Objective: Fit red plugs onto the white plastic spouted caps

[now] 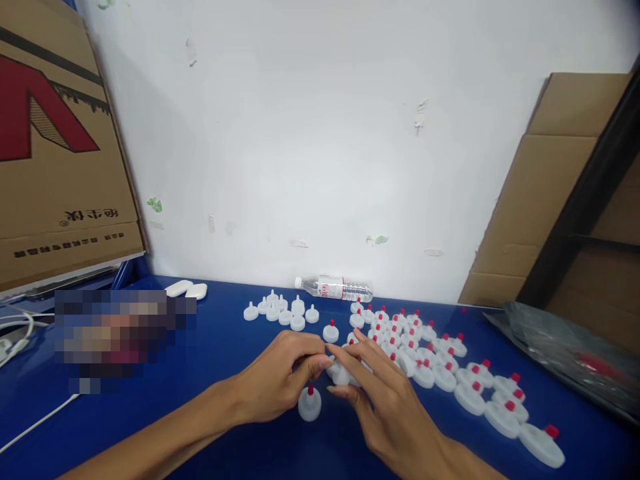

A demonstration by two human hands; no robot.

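Both forearms reach in from the bottom edge, and the hands meet over the blue table (210, 373). Left hand (280, 380) and right hand (385, 400) come together on one small white cap piece (340, 373), pinched between the fingertips of both; the left thumb and forefinger close on its left end while the right fingers curl round its right side. So each grip is closed on that same piece, though the fingers hide most of it and I cannot tell whether it carries a red tip.

Taking the lone red-tipped cap (309, 403) as landmark: it stands upright on the table just below the joined fingertips, apart from them. Right of it and beyond, a loose spread of red-tipped caps (450, 373) runs toward the table's right edge. Beyond it and slightly left sits a smaller cluster of plain white caps (280, 310) without red tips. Farther back still, against the white wall, a clear water bottle (334, 288) lies on its side. Far left of it, white cables (30, 427) trail across the table, and a cardboard box (60, 153) leans above them.

To handle the piece well, I judge it best to keep it low over the table, hold it square between the fingertips, and press straight along its axis, not at an angle, so nothing slips or pops away among the finished ones.
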